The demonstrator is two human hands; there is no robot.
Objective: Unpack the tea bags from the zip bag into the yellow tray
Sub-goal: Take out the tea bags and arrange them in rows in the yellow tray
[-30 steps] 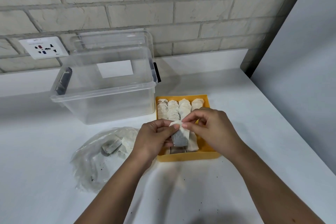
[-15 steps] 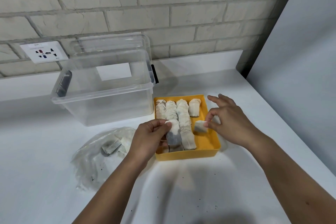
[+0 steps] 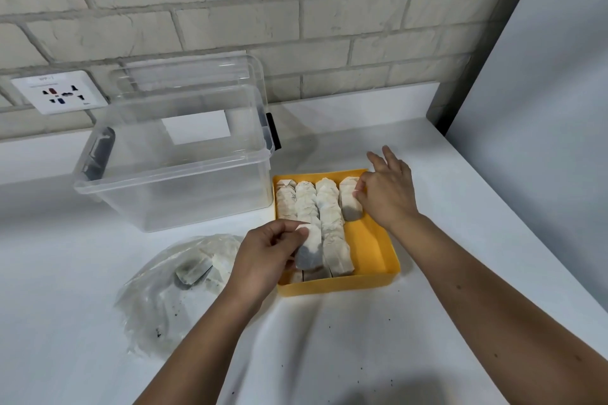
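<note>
Your left hand [image 3: 260, 260] pinches a grey tea bag [image 3: 309, 248] over the near-left corner of the yellow tray [image 3: 371, 250]. Your right hand [image 3: 390, 196] pinches a second tea bag [image 3: 349, 205] by its far-right corner. The zip bag [image 3: 171, 286] lies left of the tray.

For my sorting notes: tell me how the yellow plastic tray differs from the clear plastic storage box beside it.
Colour: the yellow plastic tray is opaque; the clear plastic storage box is see-through. Size: the box is taller and wider than the tray. Contents: the tray holds rows of white tea bags; the box looks empty. Both are open-topped rectangles on the white table.
</note>
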